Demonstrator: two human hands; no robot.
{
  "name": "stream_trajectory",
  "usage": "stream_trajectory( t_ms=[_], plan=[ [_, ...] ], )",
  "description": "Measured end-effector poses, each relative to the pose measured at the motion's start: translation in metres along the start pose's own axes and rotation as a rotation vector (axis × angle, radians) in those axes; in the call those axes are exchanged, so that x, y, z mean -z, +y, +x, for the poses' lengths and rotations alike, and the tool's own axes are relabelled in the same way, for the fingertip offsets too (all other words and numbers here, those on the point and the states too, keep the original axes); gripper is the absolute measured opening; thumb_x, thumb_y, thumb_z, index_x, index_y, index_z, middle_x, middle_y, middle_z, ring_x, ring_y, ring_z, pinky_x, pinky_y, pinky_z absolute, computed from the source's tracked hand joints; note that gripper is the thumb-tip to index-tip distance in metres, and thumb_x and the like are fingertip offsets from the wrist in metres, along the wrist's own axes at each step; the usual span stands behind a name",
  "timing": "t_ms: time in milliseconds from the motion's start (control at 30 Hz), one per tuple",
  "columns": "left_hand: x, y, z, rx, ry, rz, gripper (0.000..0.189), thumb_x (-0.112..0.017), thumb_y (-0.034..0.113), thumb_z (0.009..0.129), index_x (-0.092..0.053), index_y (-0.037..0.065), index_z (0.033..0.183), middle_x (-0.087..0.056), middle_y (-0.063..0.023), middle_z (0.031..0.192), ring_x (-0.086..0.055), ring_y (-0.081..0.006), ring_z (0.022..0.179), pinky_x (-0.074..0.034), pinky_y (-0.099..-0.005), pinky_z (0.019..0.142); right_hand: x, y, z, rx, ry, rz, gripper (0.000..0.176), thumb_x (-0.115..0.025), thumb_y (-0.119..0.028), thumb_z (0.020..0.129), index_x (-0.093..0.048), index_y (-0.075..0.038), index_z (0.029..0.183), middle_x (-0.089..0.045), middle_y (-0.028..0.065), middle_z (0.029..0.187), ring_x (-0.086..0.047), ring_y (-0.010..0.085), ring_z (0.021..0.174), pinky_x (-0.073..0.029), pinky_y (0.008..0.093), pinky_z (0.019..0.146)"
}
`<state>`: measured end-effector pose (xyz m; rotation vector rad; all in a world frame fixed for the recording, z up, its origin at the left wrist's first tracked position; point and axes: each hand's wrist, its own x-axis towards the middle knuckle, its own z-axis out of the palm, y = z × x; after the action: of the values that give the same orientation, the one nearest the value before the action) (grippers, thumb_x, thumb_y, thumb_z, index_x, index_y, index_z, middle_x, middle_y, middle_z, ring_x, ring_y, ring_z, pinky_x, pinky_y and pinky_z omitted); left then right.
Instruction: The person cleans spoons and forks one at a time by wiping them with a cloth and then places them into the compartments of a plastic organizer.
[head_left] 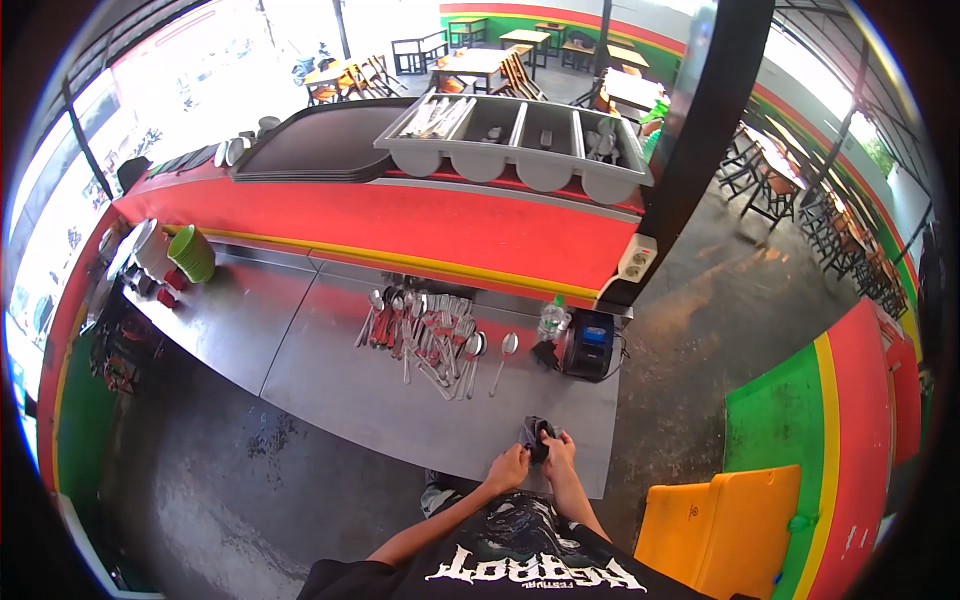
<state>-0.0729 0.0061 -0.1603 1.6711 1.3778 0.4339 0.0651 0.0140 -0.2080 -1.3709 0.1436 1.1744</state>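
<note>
My left hand (510, 467) is closed at the near edge of the steel counter (400, 405), its fingers pinching the side of a dark crumpled cloth (538, 432). Close beside it, my right hand (560, 451) grips the same cloth from the right with the thumb on top. The cloth is small in view, so its exact kind is hard to make out. Ahead of the hands a single spoon (502, 362) lies apart on the counter. To its left is a loose pile of spoons and forks (425, 325), some with red handles.
A black device (590, 343) and a clear bottle (552, 318) stand at the counter's right. On the red ledge sit a cutlery tray (500, 150) with compartments and stacked dark trays (320, 140). Green bowls (192, 254) are at far left; an orange container (715, 530) stands right.
</note>
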Motion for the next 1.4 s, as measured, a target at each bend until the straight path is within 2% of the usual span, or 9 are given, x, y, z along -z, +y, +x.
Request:
stream_trajectory(
  t_ms=[333,433,667,967,1067,1200,1300,1333,1400],
  plan=[
    [0.013,-0.035,-0.006,0.024,0.047,0.009,0.027,-0.053,0.030,0.093,-0.056,0.003,0.092,-0.065,-0.0247,0.087,-0.062,-0.0468,0.083,-0.047,-0.0568,0.071,-0.002,-0.010,-0.006,0.159,-0.542,-0.597,0.070,-0.083,-0.015,0.075,-0.045,-0.005,0.134,-0.060,0.0107,0.114,-0.062,0.0217,0.095,-0.051,0.0331,0.085],
    [0.006,-0.058,-0.005,0.033,0.106,0.079,0.027,-0.052,0.031,0.093,-0.059,0.004,0.094,-0.066,-0.0240,0.087,-0.062,-0.0467,0.083,-0.048,-0.0568,0.073,0.005,-0.008,-0.003,0.449,-0.652,-0.802,0.067,-0.083,-0.019,0.073,-0.051,-0.004,0.130,-0.063,0.0104,0.114,-0.062,0.0216,0.098,-0.048,0.0333,0.091],
    [0.010,-0.050,-0.007,0.136,0.057,0.059,0.029,-0.051,0.033,0.093,-0.062,0.006,0.097,-0.067,-0.0238,0.088,-0.063,-0.0463,0.085,-0.048,-0.0584,0.076,0.005,-0.010,0.003,0.604,-0.498,-1.204,0.055,-0.076,-0.026,0.068,-0.059,-0.006,0.116,-0.064,0.0204,0.110,-0.062,0.0366,0.104,-0.048,0.0417,0.091],
    [0.036,-0.032,-0.014,0.126,0.031,0.089,0.026,-0.047,0.029,0.094,-0.057,0.005,0.095,-0.066,-0.0241,0.089,-0.062,-0.0467,0.085,-0.048,-0.0588,0.076,-0.009,-0.011,-0.001,0.688,-0.316,-1.225,0.055,-0.073,-0.020,0.070,-0.054,-0.007,0.120,-0.064,0.0211,0.110,-0.061,0.0397,0.104,-0.048,0.0443,0.090],
    [0.041,-0.048,-0.015,0.101,0.058,-0.030,0.025,-0.050,0.027,0.093,-0.060,0.004,0.094,-0.067,-0.0227,0.087,-0.065,-0.0427,0.082,-0.049,-0.0530,0.072,-0.012,-0.003,0.014,0.730,-0.295,-1.149,0.054,-0.072,-0.019,0.071,-0.053,-0.006,0.120,-0.064,0.0220,0.109,-0.061,0.0408,0.104,-0.048,0.0446,0.090],
    [0.048,-0.058,-0.012,0.032,0.084,-0.351,0.031,-0.050,0.030,0.097,-0.062,0.003,0.091,-0.063,-0.0125,0.076,-0.061,-0.0248,0.067,-0.046,-0.0397,0.061,-0.012,0.000,0.026,0.763,-0.219,-1.175,0.050,-0.068,-0.023,0.078,-0.053,-0.003,0.122,-0.064,0.0204,0.111,-0.061,0.0392,0.106,-0.047,0.0443,0.092],
    [0.046,-0.052,-0.006,0.036,0.131,-0.575,0.039,-0.046,0.038,0.101,-0.062,0.004,0.090,-0.050,-0.0009,0.062,-0.047,-0.0122,0.054,-0.037,-0.0312,0.050,-0.003,0.007,0.057,0.148,-0.359,-0.471,0.036,-0.057,-0.025,0.087,-0.057,-0.005,0.116,-0.064,0.0164,0.109,-0.064,0.0317,0.099,-0.049,0.0397,0.088],
    [0.052,-0.045,-0.003,0.115,0.087,-0.673,0.043,-0.044,0.041,0.102,-0.062,0.005,0.088,-0.047,0.0006,0.061,-0.045,-0.0106,0.053,-0.035,-0.0298,0.049,0.000,-0.015,0.046,-0.275,-0.653,-0.197,0.037,-0.050,-0.033,0.093,-0.057,-0.006,0.118,-0.063,0.0137,0.112,-0.063,0.0269,0.099,-0.049,0.0393,0.091],
    [0.047,-0.039,-0.001,0.197,0.024,-0.793,0.049,-0.041,0.047,0.102,-0.061,0.006,0.085,-0.043,0.0027,0.059,-0.041,-0.0083,0.052,-0.032,-0.0274,0.048,-0.011,-0.039,-0.004,-0.326,-0.756,-0.146,0.039,-0.049,-0.034,0.095,-0.055,-0.005,0.121,-0.063,0.0138,0.113,-0.062,0.0259,0.100,-0.049,0.0403,0.092]
  ],
)
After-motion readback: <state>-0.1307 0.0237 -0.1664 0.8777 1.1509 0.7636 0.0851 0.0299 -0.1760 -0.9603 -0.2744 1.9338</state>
